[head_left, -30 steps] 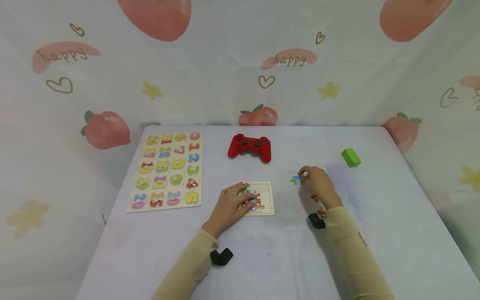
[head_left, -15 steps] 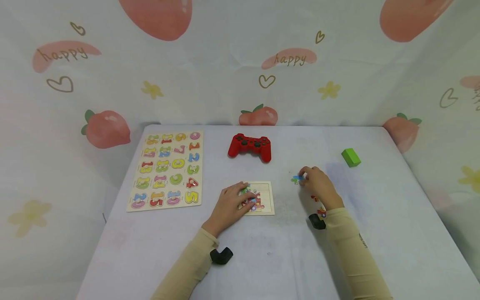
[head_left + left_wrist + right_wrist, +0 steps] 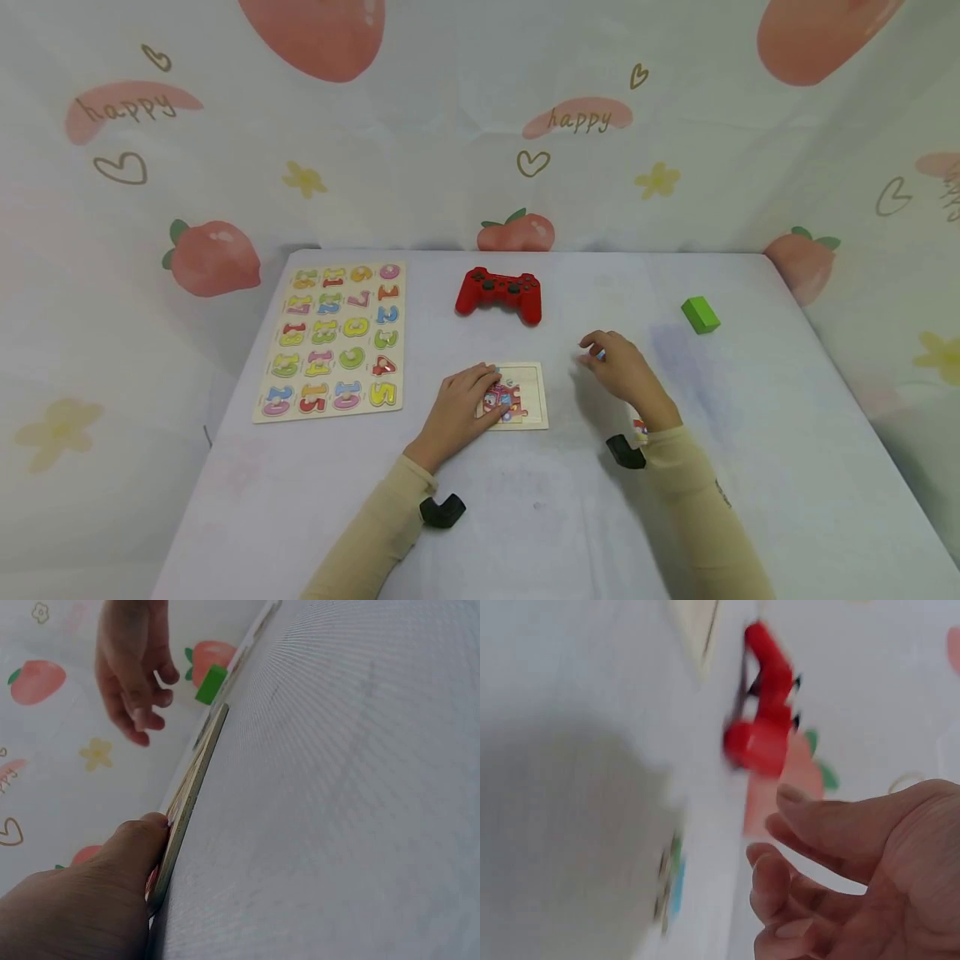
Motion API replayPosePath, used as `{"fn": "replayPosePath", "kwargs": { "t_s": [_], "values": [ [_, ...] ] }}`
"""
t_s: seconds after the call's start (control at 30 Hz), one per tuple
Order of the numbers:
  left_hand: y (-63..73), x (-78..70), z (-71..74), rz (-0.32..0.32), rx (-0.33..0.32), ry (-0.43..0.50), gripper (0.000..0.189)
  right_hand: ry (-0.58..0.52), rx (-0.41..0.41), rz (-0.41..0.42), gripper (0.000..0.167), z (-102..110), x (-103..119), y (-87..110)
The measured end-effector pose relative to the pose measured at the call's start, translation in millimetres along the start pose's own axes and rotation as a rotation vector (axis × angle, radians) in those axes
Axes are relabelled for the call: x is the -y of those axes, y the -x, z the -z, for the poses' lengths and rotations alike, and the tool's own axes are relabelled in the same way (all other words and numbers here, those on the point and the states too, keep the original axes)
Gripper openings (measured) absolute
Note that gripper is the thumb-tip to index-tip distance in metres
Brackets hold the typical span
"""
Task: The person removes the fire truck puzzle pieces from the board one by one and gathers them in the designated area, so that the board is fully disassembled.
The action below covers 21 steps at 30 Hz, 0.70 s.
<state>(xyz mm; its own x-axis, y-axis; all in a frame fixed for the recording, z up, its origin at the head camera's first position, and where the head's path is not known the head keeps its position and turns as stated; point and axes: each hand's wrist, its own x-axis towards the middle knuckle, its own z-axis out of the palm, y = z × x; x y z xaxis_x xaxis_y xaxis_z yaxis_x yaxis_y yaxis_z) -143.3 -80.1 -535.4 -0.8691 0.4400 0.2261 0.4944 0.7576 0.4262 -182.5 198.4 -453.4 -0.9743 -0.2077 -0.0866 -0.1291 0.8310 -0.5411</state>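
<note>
See R hand [image 3: 628, 375] now up off blue-green puzzle pc. [image 3: 677, 881] & shifted twd 9 o'clock vs. 0.5 s ago, fingers half-curled, nothing held; pc. on table [image 3: 540, 533], tray's 2 o'clock. Find L hand [image 3: 458, 407] resting on puzzle tray [image 3: 533, 385] at 9, fingers relaxed, index drawn back, more pic. showing.

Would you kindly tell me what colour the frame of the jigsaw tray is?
The jigsaw tray has a pale, cream-coloured frame, clearest in the head view.

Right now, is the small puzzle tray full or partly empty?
Partly empty: in the puzzle tray, bare wood shows right of the puzzle pieces.
</note>
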Motion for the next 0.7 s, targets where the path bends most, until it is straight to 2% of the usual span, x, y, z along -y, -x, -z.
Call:
{"fn": "replayPosePath", "kwargs": {
  "t_s": [0.07,0.23,0.43,0.53,0.7],
  "values": [
    [0.5,0.9,-1.5,0.003,-0.008,-0.005,0.058,-0.021,-0.001,0.036,0.024,-7.0,12.4,2.4],
    [0.8,2.6,-3.4,0.003,0.007,-0.036,0.063,-0.086,0.070,0.093,0.024,-30.7,36.2,5.6],
    [0.4,2.7,-3.1,0.000,0.022,-0.056,0.064,-0.109,0.137,0.093,0.024,-58.4,47.8,3.3],
    [0.3,2.4,-2.3,0.004,0.026,-0.050,0.065,-0.082,0.136,0.080,0.023,-68.0,51.4,2.5],
    [1.5,3.6,-2.3,-0.007,0.044,-0.040,0.069,-0.032,0.083,0.087,0.020,-77.3,55.7,4.2]
  ]
}}
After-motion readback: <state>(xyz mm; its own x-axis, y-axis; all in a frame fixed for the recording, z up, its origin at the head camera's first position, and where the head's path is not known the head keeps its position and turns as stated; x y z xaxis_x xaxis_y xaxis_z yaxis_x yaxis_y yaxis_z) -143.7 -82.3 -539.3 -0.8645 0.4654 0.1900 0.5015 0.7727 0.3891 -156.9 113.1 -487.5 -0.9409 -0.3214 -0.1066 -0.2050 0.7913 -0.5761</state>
